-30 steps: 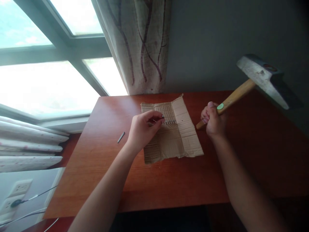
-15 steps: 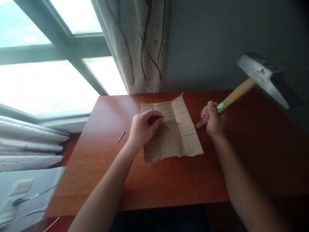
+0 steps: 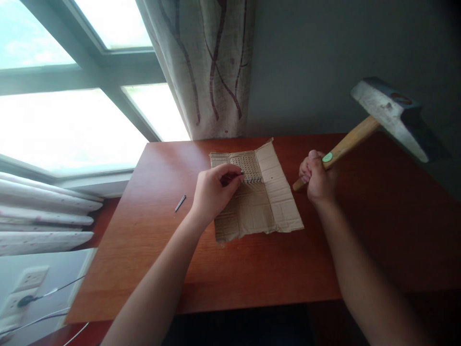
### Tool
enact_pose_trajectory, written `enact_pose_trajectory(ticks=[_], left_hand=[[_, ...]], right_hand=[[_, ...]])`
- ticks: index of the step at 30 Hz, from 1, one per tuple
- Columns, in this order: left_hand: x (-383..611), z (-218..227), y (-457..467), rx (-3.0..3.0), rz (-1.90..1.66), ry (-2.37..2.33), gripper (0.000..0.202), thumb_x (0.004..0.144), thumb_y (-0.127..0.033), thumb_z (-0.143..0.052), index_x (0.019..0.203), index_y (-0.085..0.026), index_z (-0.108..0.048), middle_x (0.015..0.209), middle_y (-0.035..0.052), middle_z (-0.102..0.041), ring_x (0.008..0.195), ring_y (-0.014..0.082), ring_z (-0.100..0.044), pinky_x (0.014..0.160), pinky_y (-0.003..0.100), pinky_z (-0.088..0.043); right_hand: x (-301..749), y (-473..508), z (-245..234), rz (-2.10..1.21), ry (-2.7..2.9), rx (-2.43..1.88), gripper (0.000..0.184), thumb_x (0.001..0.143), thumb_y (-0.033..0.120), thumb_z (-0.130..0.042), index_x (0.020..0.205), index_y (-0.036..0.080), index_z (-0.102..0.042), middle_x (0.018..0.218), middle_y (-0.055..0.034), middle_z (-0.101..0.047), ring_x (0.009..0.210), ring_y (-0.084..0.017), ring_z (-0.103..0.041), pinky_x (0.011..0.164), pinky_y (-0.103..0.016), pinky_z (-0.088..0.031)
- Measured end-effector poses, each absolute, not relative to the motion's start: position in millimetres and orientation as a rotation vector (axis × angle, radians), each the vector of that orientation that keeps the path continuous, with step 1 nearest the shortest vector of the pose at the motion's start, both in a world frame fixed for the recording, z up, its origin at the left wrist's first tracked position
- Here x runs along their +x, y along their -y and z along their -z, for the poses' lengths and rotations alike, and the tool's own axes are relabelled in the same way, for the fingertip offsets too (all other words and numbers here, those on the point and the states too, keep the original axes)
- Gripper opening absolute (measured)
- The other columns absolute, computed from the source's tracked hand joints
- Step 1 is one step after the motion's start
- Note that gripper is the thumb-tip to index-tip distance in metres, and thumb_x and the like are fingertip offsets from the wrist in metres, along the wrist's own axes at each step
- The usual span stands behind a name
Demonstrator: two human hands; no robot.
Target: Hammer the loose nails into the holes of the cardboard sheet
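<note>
A flattened piece of cardboard (image 3: 268, 204) lies on the red-brown table (image 3: 252, 269). A row of nails (image 3: 253, 180) stands in it, with many small holes behind. My left hand (image 3: 212, 192) rests on the cardboard's left part and pinches a nail (image 3: 238, 175) at the left end of that row. My right hand (image 3: 319, 180) is closed round the wooden handle of a hammer (image 3: 391, 115), whose heavy metal head is raised up to the right, above the table.
A loose nail (image 3: 180, 203) lies on the table left of my left hand. Behind the table are a curtain (image 3: 209, 67), a grey wall and a large window (image 3: 72, 96). Wall sockets with cables (image 3: 25, 295) sit low at the left.
Almost nothing has moved. My left hand's fingers have closed slightly on the nail; the raised hammer has barely shifted.
</note>
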State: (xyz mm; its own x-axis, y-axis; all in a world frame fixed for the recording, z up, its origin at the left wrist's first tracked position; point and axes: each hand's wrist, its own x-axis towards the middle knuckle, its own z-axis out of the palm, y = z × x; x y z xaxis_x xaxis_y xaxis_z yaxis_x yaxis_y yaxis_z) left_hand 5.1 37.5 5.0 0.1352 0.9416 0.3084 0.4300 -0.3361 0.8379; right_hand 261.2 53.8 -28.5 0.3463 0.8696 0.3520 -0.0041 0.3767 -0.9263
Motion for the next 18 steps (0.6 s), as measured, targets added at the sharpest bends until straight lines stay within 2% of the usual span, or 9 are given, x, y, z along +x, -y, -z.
enact_pose_trajectory(ticks=[18], left_hand=[[7.1,-9.4,-33.6,1.962,-1.131,-1.401,0.006,0.085,-0.025,-0.07,0.087,-0.021,-0.074,0.075,-0.0001,-0.076,0.065,0.0139,-0.068,0.064,0.025,-0.053]], right_hand=[[261.6,-54.1,29.9,-0.697,1.073,-1.049,0.064,0.085,0.069,-0.067,0.052,0.023,-0.036,0.044,0.0059,-0.033,0.038,-0.008,-0.031,0.036,-0.026,-0.02]])
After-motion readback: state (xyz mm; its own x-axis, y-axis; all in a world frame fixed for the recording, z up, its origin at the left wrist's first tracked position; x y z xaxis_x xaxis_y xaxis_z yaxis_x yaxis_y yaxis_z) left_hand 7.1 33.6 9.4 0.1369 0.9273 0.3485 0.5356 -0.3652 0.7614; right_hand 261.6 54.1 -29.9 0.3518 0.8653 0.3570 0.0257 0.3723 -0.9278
